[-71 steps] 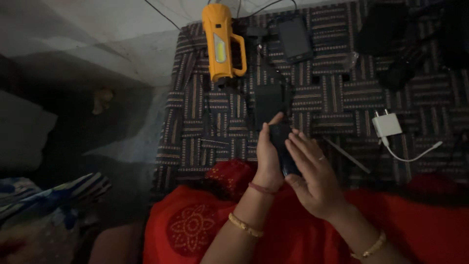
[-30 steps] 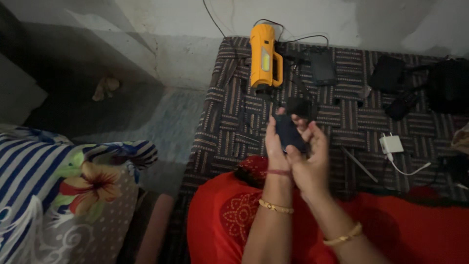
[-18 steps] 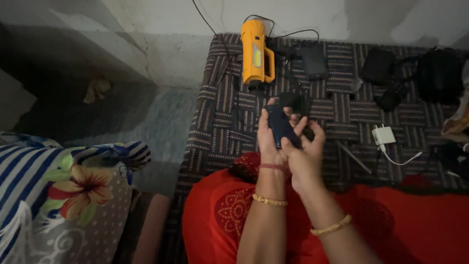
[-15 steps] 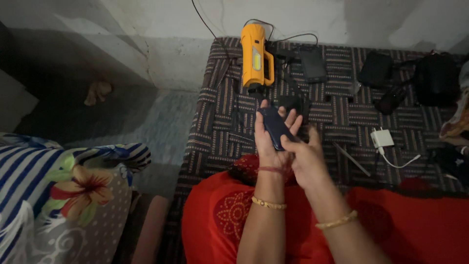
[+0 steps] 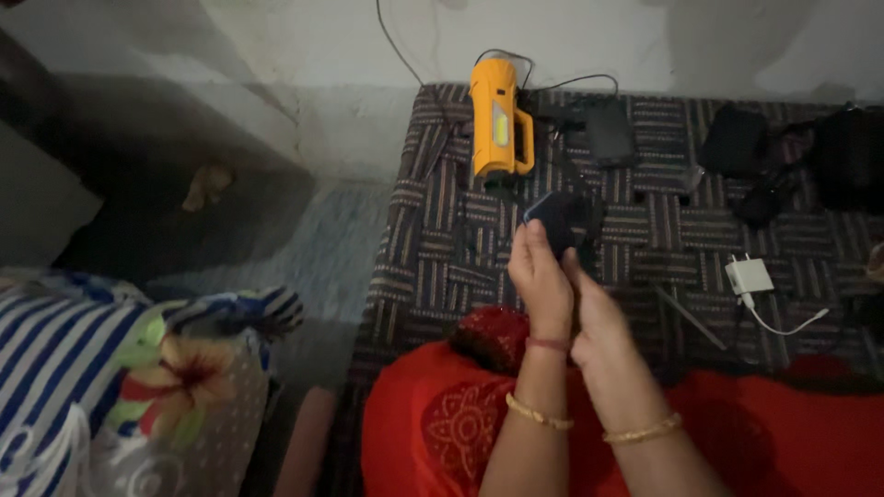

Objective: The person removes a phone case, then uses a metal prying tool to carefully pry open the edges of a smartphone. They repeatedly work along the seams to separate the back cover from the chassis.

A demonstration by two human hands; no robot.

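Observation:
My left hand (image 5: 539, 281) is raised over the patterned mat (image 5: 433, 248) and grips a small dark phone-like device (image 5: 552, 221) by its lower part. My right hand (image 5: 599, 317) sits just right of and below it, fingers against the left hand and the device's lower edge. Both wrists wear gold bangles; the left also has a red thread. Red cloth (image 5: 442, 423) covers my lap below the arms.
An orange torch (image 5: 497, 120) with a handle lies at the mat's far edge, cables around it. Dark devices and pouches (image 5: 737, 143) lie to the right. A white charger plug (image 5: 749, 274) with cable lies right. A striped floral pillow (image 5: 120, 377) is at left.
The hands have kept hold of the dark device and lifted it slightly higher and forward. The view has swung left, bringing the pillow and floor into sight.

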